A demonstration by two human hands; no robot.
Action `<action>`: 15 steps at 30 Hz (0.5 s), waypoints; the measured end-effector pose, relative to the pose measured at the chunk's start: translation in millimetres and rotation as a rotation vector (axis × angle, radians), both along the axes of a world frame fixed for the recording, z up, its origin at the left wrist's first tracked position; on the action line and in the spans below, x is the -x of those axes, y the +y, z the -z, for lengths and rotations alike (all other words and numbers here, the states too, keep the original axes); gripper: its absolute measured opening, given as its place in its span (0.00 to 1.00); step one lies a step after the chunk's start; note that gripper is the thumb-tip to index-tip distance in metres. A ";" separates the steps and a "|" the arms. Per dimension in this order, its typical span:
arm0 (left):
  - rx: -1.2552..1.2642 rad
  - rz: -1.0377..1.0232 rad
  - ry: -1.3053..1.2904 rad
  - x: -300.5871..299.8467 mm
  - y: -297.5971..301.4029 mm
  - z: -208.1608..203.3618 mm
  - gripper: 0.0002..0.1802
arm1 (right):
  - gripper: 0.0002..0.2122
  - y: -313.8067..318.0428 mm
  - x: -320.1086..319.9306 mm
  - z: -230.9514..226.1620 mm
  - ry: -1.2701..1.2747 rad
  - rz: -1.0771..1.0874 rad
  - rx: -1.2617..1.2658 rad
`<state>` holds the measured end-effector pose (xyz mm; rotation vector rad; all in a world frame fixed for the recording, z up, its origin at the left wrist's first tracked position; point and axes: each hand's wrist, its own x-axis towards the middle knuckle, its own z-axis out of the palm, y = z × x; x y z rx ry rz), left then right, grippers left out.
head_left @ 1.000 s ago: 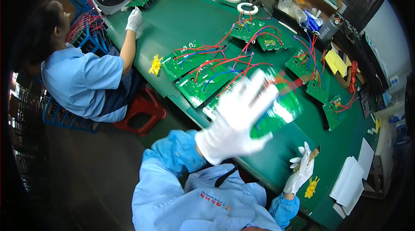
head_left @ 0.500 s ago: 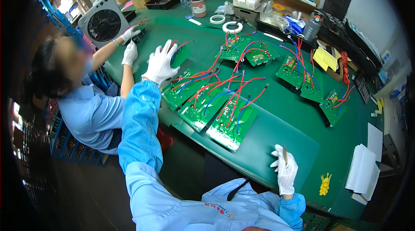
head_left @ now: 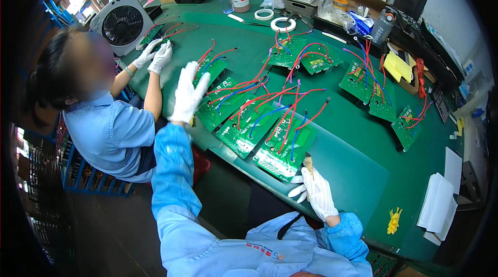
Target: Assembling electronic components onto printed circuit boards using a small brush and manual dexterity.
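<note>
Front board [head_left: 275,159]: on the tabletop [head_left: 410,171] at the edge before the person, its long axis running away and leaning right; the landmark here.
Right hand [head_left: 317,192]: at the front board's near right corner, the nearer of the two; whether the glove touches it, I cannot tell.
Right grip: partly closed about a slim brown tool [head_left: 308,163], other fingers loosely spread toward the front board.
Left hand [head_left: 187,94]: well left of the front board and beyond it, slightly blurred.
Left grip: fingers spread wide, nothing visibly held.
Left-end board [head_left: 215,69]: left of the front board and farther off, just beside the left fingers; contact is unclear.
In between: two wired boards, the second board [head_left: 239,134] and third board [head_left: 220,113], lie left of the front board, toward the left hand.
Wires [head_left: 315,116]: red and blue leads rise over the front board and cross with its neighbours'.
Around: beyond the front board, two tape rolls [head_left: 282,24]; well right, a yellow scrap [head_left: 393,221]; far left, a co-worker [head_left: 109,134] by a fan [head_left: 123,25].
</note>
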<state>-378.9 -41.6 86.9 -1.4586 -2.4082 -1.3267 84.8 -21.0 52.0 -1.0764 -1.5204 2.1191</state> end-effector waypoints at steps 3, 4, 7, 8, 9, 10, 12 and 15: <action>0.139 0.002 0.325 -74.7 -38.8 -3.9 0.42 | 0.28 -6.7 20.9 0.8 0.060 -0.071 0.188; 0.173 0.001 0.365 -98.1 -51.0 -5.3 0.43 | 0.28 -7.9 28.4 -3.6 0.086 -0.098 0.192; 0.132 0.020 0.295 -140.1 -67.9 22.4 0.46 | 0.28 -5.2 36.0 0.8 0.158 -0.167 0.229; 0.132 0.039 0.194 -149.3 -70.6 31.6 0.46 | 0.28 -4.3 38.6 -3.2 0.161 -0.167 0.212; 0.096 0.048 0.221 -152.5 -68.8 40.1 0.46 | 0.28 -4.0 41.6 -9.9 0.164 -0.166 0.194; 0.053 0.061 0.248 -154.6 -65.9 44.4 0.46 | 0.28 -2.2 43.3 -14.7 0.166 -0.162 0.170; 0.014 0.062 0.259 -150.6 -61.5 49.7 0.43 | 0.28 1.4 44.5 -14.9 0.179 -0.187 0.168; -0.066 0.104 0.260 -147.5 -53.7 51.5 0.39 | 0.28 6.2 43.6 -10.9 0.192 -0.184 0.197</action>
